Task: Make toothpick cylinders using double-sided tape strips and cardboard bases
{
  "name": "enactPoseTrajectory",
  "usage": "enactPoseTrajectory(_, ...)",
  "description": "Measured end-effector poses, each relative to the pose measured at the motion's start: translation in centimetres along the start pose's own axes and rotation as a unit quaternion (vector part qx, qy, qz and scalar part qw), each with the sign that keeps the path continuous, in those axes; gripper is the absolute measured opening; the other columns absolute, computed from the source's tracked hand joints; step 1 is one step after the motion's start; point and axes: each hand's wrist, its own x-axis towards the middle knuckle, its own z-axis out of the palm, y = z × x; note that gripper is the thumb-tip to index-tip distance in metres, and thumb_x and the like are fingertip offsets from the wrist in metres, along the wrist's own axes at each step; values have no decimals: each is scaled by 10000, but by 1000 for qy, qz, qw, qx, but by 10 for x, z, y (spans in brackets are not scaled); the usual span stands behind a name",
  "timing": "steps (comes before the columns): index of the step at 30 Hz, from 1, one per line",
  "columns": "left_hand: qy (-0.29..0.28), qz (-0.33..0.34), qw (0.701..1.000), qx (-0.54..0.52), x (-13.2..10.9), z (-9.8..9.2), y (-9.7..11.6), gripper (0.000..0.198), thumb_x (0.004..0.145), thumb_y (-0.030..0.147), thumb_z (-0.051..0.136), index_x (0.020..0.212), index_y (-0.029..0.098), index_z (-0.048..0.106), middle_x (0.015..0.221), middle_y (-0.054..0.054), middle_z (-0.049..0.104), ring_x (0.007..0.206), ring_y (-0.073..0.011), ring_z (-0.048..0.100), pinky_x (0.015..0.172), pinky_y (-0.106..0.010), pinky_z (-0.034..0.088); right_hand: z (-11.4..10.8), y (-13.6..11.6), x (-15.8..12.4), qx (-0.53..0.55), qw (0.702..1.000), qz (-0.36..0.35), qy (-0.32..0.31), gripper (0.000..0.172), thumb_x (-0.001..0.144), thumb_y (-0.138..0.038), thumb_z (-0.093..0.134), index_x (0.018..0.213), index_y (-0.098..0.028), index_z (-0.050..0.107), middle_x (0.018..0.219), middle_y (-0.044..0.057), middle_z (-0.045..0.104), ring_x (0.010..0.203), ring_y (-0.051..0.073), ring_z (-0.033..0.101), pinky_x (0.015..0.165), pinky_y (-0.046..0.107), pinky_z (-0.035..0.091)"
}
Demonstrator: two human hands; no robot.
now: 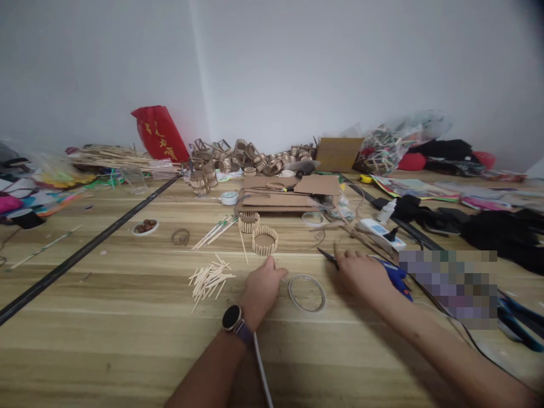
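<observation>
My left hand (262,288), with a watch on the wrist, rests low over the table, thumb and fingers drawn together. What they pinch, if anything, is hidden. A white strip (261,368) runs from beneath that wrist towards me. Just beyond the fingertips stands a small round holder (264,241) with a cardboard base and a wall of short sticks; a similar one (249,221) sits behind it. My right hand (361,273) reaches down over a dark pointed tool (326,256), its fingers blurred. Blue plastic (396,275) shows beside it. A pale ring (306,293) lies between the hands.
Loose short sticks (210,280) lie left of my left hand. Further off are a bowl of brown balls (145,227), cardboard sheets (276,201) and many stick-sided pieces (250,156). A power strip (382,234) and black cloth (501,229) are on the right.
</observation>
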Motion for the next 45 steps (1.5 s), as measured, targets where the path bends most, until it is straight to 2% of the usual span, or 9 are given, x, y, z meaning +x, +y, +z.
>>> enactPoseTrajectory(5, -12, 21, 993, 116, 2, 2, -9, 185, 871, 149, 480, 853, 224, 648, 989, -50, 573, 784, -194, 540, 707, -278, 343, 19, -59, -11, 13, 992, -72, -106, 292, 868, -442, 619, 847, -155, 670, 860, 110, 709, 814, 256, 670, 693, 337, 480)
enactPoseTrajectory(9, -13, 18, 984, 179, -1, -4, -13, 183, 909, 191, 464, 867, 224, 639, 986, -46, 579, 800, -187, 557, 691, -271, 340, 30, -78, -16, 8, 993, -70, -96, 156, 897, -203, 512, 882, -147, 657, 890, 118, 722, 808, 242, 672, 649, 299, 389)
enactPoseTrajectory(19, 47, -60, 972, 224, -1, -18, -15, 410, 907, 115, 417, 1289, 224, 515, 1076, -108, 579, 849, -209, 604, 689, -277, 386, 3, -16, -6, -102, 994, -43, 6, 172, 907, -183, 475, 845, -161, 634, 866, 139, 707, 796, 262, 630, 695, 343, 363)
enactPoseTrajectory(22, 81, -30, 989, 118, -6, -15, -8, 587, 900, 172, 458, 1463, 228, 303, 1009, -86, 593, 837, -208, 584, 702, -277, 391, 3, 1, 10, -127, 989, 41, 67, 168, 887, -255, 565, 971, -136, 648, 1009, 192, 678, 955, 336, 592, 745, 380, 395)
enactPoseTrajectory(25, 37, 9, 987, -157, -12, -12, 3, 681, 917, 398, 470, 1498, 178, 190, 780, -10, 559, 648, -157, 506, 614, -251, 383, 11, -11, 14, 59, 997, -10, 43, 241, 873, -283, 597, 1062, -143, 651, 1010, 152, 670, 924, 283, 601, 770, 355, 433)
enactPoseTrajectory(28, -92, -33, 900, -426, -15, -7, 12, 809, 885, 695, 272, 1509, 211, 96, 686, 37, 502, 444, -99, 311, 435, -210, 245, 21, -39, 7, 326, 941, -91, -32, 224, 867, -302, 585, 1027, -175, 677, 887, 71, 654, 754, 183, 581, 684, 279, 450)
enactPoseTrajectory(32, -166, -110, 818, -539, -15, 0, 15, 924, 780, 841, 147, 1501, 263, 114, 606, 68, 455, 385, -79, 192, 396, -189, 139, 30, -64, -2, 459, 883, -94, -33, 229, 845, -378, 575, 792, -185, 686, 716, 14, 559, 660, 152, 503, 615, 258, 412)
enactPoseTrajectory(39, -180, -107, 871, -445, -18, 8, 15, 579, 802, 631, 545, 1147, 168, 598, 595, 63, 425, 455, -74, 295, 411, -189, 215, 37, -36, 9, 575, 815, 60, 41, 281, 699, -474, 673, 658, -201, 618, 650, -8, 578, 644, 164, 523, 638, 280, 420)
enactPoseTrajectory(45, -252, -97, 881, -389, -21, 1, 12, 424, 845, 552, 512, 923, 156, 642, 558, 73, 383, 454, -73, 286, 420, -196, 230, 31, 19, 25, 589, 765, 191, 177, 247, 695, -447, 648, 714, -219, 555, 620, -51, 513, 615, 137, 474, 600, 252, 390)
